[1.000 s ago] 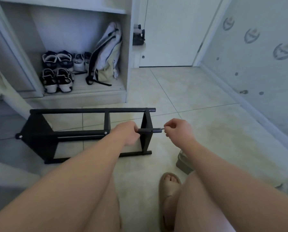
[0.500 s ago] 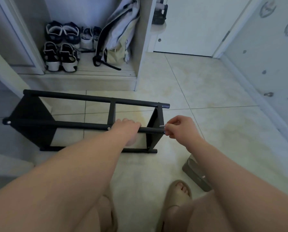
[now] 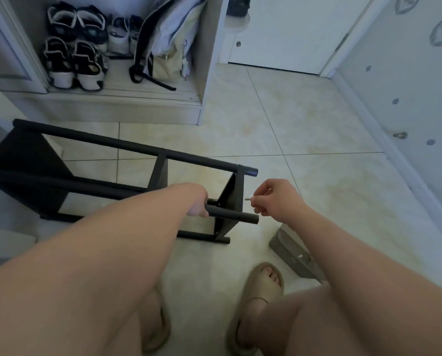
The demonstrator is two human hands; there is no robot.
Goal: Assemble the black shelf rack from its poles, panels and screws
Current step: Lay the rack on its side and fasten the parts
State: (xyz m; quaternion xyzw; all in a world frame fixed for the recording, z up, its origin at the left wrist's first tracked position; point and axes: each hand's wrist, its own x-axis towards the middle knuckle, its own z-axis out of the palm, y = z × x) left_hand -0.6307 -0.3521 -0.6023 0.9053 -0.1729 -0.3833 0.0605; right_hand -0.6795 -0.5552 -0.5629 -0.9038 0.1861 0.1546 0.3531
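black shelf rack [image 3: 127,146] is lying on its side on the tile floor [image 3: 304,119]. left grip [image 3: 198,201] is wrapping tight round the near pole [image 3: 230,217] by the end panel [image 3: 234,201]. right grip [image 3: 276,199] is pinching a small silver screw [image 3: 247,199], holding it just beside that panel.

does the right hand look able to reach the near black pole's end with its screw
Probably yes: the right hand pinches the small silver screw beside the black round pole's end, with nothing between; the left hand grips farther back.
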